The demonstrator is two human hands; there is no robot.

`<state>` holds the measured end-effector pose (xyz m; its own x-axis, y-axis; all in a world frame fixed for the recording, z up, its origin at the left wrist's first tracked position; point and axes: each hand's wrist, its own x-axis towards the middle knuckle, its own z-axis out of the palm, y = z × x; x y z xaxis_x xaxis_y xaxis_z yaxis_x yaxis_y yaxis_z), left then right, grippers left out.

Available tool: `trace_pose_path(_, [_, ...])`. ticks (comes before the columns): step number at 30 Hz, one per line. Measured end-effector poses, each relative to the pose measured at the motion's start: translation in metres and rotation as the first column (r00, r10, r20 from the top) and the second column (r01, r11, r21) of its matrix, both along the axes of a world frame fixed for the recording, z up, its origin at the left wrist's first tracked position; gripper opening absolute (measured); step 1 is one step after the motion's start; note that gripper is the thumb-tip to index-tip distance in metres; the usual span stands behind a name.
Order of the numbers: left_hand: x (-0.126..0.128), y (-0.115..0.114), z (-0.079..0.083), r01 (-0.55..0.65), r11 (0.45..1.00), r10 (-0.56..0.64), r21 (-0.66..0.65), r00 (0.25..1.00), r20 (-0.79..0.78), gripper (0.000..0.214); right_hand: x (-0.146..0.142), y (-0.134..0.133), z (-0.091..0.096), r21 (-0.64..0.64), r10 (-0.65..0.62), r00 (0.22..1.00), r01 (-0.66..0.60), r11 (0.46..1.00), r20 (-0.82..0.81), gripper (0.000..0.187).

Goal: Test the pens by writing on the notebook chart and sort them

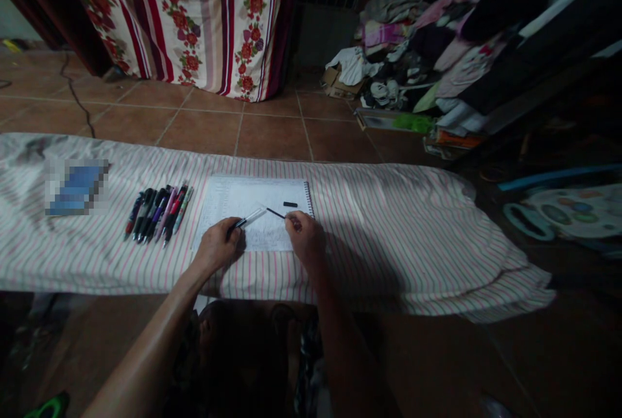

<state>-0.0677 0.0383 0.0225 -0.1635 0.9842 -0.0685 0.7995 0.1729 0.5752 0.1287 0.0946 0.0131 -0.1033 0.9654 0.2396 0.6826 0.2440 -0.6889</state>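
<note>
My left hand [219,243] is closed around the dark end of a pen barrel [253,214], whose clear tube points up to the right. In my right hand [306,236] is a thin dark pen refill [276,212], pinched between the fingers. The refill's tip lies close to the open end of the clear barrel; whether they touch I cannot tell. Both hands are over a spiral notebook [243,190] with writing on its page. A small black pen cap [290,205] rests on the page, just above my right hand.
A row of several pens [158,210] lies left of the notebook. Farther left is a blurred blue item [75,188]. A striped cloth [379,230] covers the low surface. Beyond are a floral curtain [204,23] and a heap of clothes [422,42].
</note>
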Motion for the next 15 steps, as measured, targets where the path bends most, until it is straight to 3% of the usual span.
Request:
trace_pose_path(7, [0.002,-0.002,0.002,0.006,1.000,-0.006,0.009,1.000,-0.019,0.035,0.011,0.005,0.005,-0.148,-0.070,0.929,0.017,0.989,-0.363,0.022])
trace_pose_path(15, [0.004,-0.002,0.005,0.029,1.000,-0.029,0.008,1.000,-0.012,0.037,0.019,0.006,0.012,-0.305,-0.230,0.732,0.032,0.952,-0.641,0.028])
